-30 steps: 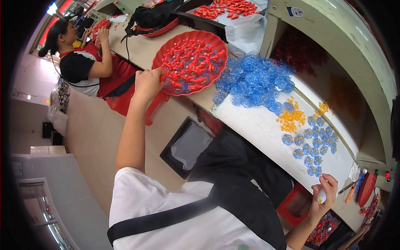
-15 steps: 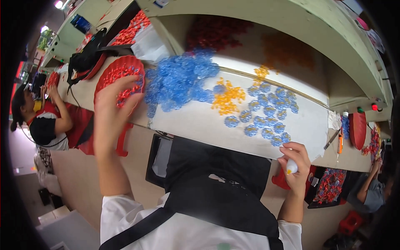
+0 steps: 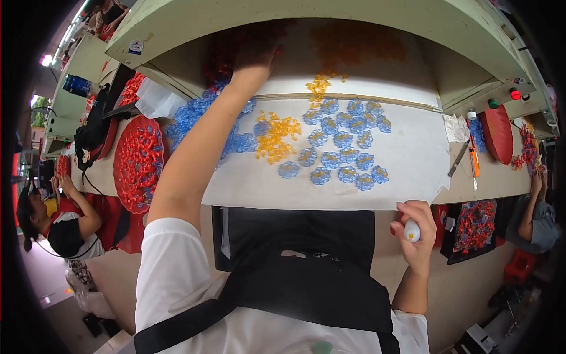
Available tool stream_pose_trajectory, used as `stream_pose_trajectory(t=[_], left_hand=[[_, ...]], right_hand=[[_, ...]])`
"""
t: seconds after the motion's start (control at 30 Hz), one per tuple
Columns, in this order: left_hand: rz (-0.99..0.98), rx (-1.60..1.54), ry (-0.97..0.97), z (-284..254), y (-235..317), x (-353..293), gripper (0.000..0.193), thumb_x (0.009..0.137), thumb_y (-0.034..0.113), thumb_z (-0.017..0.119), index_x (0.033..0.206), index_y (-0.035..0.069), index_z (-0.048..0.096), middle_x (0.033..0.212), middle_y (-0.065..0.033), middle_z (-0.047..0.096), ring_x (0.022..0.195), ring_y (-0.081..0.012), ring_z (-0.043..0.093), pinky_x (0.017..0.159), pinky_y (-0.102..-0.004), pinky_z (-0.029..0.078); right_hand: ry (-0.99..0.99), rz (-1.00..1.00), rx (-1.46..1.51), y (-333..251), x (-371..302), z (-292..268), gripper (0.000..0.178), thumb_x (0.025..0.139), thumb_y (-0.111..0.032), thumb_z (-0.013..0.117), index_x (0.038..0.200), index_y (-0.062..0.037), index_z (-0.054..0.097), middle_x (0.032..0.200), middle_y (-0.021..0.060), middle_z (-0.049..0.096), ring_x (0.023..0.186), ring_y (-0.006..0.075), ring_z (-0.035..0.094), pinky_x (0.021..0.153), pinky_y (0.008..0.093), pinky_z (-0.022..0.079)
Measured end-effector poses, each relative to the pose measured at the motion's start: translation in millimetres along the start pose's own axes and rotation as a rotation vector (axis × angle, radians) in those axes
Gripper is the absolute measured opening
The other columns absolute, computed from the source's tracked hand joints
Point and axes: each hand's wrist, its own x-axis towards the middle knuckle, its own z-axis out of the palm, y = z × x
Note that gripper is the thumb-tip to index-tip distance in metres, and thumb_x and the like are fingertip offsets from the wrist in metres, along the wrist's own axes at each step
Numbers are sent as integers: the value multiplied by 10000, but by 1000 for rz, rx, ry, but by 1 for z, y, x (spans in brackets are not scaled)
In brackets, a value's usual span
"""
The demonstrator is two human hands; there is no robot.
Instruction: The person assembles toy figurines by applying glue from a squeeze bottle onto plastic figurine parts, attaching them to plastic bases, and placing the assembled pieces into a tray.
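My left hand (image 3: 254, 64) reaches under the shelf into deep shadow, by a dark red heap of small pieces (image 3: 223, 56); its fingers are too dim to read. At the right front edge of the white work sheet (image 3: 247, 187), my right hand (image 3: 420, 236) is closed round a small white bottle (image 3: 412, 230) with a yellow spot at its end. On the sheet lie several blue translucent flower-like pieces (image 3: 343, 139), most with yellow at the centre. Beside them is a scatter of small yellow pieces (image 3: 277, 138). A larger blue pile (image 3: 188, 121) is partly hidden by my left forearm.
A red scalloped tray (image 3: 119, 168) of red and blue pieces stands at left. The pale green shelf (image 3: 330, 12) overhangs the back. A knife with a dark blade (image 3: 458, 159) and an orange cutter (image 3: 474, 160) lie right. Co-workers sit far left (image 3: 71, 221) and far right (image 3: 533, 218).
My left hand has gone from above the red tray, up and right, under the shelf. The view has shifted. My right hand still holds the bottle near the sheet's edge.
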Motion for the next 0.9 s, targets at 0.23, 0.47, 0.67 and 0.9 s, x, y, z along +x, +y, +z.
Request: stream_pose_trajectory(t=[0.23,0.47,0.67,0.9], left_hand=[[-550,-860,-119,-63,68,-47,147,815,126,529,900,8,550,911,-114,593,781,-187,596,669,-294,468],[-1099,-1940,-44,-94,114,-85,80,835,109,485,872,43,458,863,-154,588,768,-218,615,704,-302,502],[-1113,-2340,-70,-113,133,-102,106,834,173,477,870,75,455,813,-114,593,709,-177,603,695,-331,506],[-1084,-2148,-192,-146,149,-109,81,814,113,511,863,79,457,834,-95,597,694,-157,593,732,-310,484]], right_hand=[[-24,38,225,-10,10,22,437,643,76,619,1036,-5,446,888,130,512,593,108,441,564,221,370],[-137,-44,546,-20,15,31,360,724,75,440,1052,-4,315,1075,195,372,659,132,466,569,247,410],[-8,73,514,-37,17,33,244,746,23,545,983,43,490,1076,170,393,795,207,543,592,257,496],[147,-18,505,-38,18,27,356,636,-86,730,910,-1,520,889,134,511,812,203,544,663,273,463]])
